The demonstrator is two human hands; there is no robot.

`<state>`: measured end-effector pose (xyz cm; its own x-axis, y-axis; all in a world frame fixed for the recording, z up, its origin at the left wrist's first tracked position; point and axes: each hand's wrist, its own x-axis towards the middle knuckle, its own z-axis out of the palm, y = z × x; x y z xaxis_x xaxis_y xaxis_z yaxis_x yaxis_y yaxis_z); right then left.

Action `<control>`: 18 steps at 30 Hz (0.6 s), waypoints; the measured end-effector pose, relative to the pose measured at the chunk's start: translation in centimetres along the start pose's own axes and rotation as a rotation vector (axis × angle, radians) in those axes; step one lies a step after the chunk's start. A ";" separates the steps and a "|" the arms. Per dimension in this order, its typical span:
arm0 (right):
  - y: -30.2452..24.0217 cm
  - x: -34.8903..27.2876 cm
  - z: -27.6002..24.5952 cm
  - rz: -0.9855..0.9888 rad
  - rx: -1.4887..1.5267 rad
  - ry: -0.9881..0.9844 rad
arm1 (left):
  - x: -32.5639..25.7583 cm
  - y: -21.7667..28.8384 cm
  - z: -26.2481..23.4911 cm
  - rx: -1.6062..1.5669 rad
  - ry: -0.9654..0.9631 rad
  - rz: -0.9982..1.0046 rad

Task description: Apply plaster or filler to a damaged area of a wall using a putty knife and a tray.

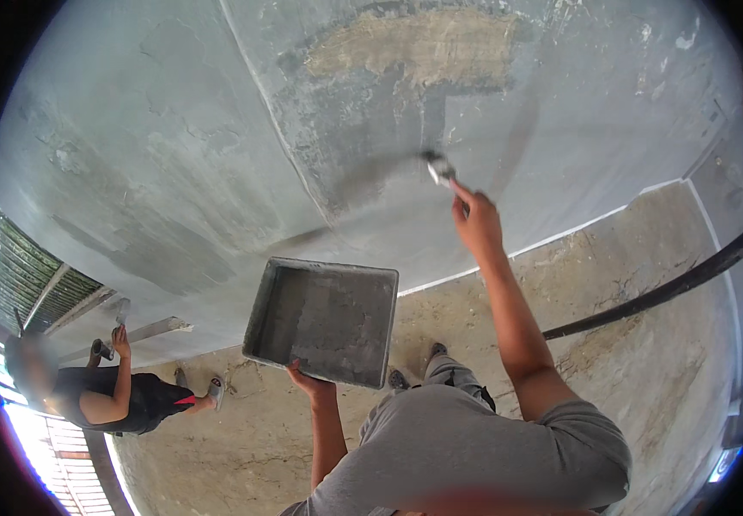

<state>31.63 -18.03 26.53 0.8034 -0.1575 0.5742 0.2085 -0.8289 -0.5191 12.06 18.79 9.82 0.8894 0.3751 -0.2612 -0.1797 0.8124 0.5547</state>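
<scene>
**Trowel on the grey wall, tray held beneath**

The person's right hand (477, 225) is raised toward one o'clock in the head view, its fingers closed around the handle of a small trowel (440, 168). The tool's blade, blurred, lies against the grey plastered wall (174, 172), just below a bare tan patch (423, 47) at twelve o'clock.

The left hand (311, 381), near the centre toward six o'clock, grips the near rim of a square grey mortar tray (324, 318). The tray is tilted with its open face toward the camera, its inside smeared with grey mix. It sits to the left of the raised right forearm, well apart from the trowel.

At eight o'clock another person (100, 396) in dark clothes crouches by the wall's foot, one hand lifted to the surface with a tool. A dark hose (672, 288) crosses the concrete floor (646, 361) at three o'clock.
</scene>
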 end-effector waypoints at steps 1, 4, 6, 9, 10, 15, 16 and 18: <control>-1.9 1.8 -1.8 -0.031 0.032 0.060 | 0.0 0.0 0.4 0.008 0.005 -0.005; -6.1 5.3 -6.2 -0.082 0.091 0.170 | -0.2 0.1 1.7 0.009 0.035 -0.007; -7.0 6.1 -7.5 -0.109 0.117 0.220 | -0.2 -0.2 2.3 0.004 0.039 -0.023; -6.8 6.0 -6.8 -0.074 0.083 0.197 | -0.1 -0.3 1.9 -0.024 0.023 -0.039; -5.4 5.1 -5.0 -0.079 0.046 0.181 | 0.0 -0.3 1.7 -0.039 -0.005 -0.051; 3.2 -4.4 5.3 0.018 -0.193 -0.107 | -0.4 -0.3 2.2 -0.035 0.006 -0.046; 4.8 -6.6 6.6 0.045 -0.208 -0.161 | -0.5 -0.3 2.2 -0.035 0.011 -0.049; 6.4 -9.4 7.6 0.068 -0.220 -0.215 | -0.2 -0.3 1.1 -0.041 -0.004 -0.039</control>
<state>29.68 -17.77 12.99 0.9158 -0.1187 0.3838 0.0434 -0.9205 -0.3883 12.34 18.03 10.57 0.8976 0.3413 -0.2789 -0.1619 0.8438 0.5117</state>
